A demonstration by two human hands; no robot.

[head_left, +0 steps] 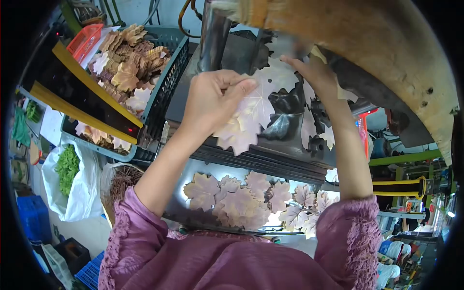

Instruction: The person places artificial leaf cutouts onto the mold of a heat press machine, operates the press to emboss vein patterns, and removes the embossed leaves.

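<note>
My left hand (212,99) is closed, thumb pressed against the fingers, on a pale pinkish-gold leaf (249,118) shaped like a maple leaf. The leaf hangs over the front part of a dark metal plate (285,137). My right hand (314,72) reaches to the back of the plate, near other pale leaves (280,72), its index finger stretched out. Whether it touches a leaf I cannot tell. Dark shiny leaf-shaped pieces (285,104) lie between the hands.
A green basket (176,72) piled with leaves (126,75) stands at the left. More leaves (241,205) lie on a lower tray before me. Yellow-black bars (89,94) stand at left and right (396,187). A large worn machine part (386,43) overhangs the upper right.
</note>
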